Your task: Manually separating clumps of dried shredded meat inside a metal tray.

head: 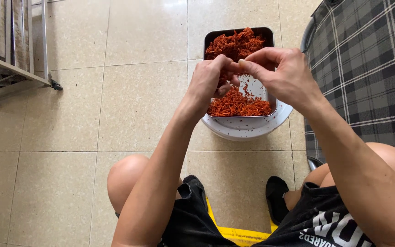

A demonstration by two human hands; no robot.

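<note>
i see a pale tiled floor (pixel 115 105) filling most of the view, and everything below is placed from the tray.

right of the tray, a grey plaid cushion or seat (pixel 366 77) fills the edge of the view with a dark curved frame along its near side. far left of the tray stands a metal rack (pixel 10 50) on the tiles.

nearer me than the tray are my bare knees, black shorts and black shoes, with a yellow stool (pixel 238 235) showing between the legs.

under the tray sits a white round bucket or basin (pixel 248 128), its rim showing past the tray's near and right edges.

the tray (pixel 259 31) is a rectangular metal one, dark-rimmed, resting on that white rim. inside it lie red-orange shreds (pixel 238 105), heaped at the far end and the near end, with bare metal and scattered bits in the middle.

above the tray's middle, my left hand (pixel 209 80) is curled, fingertips pinched together, with red strands showing beneath the fingers. my right hand (pixel 284 75) meets it from the right, thumb and forefinger pinched against the left fingertips. what sits between the tips is too small to tell.
</note>
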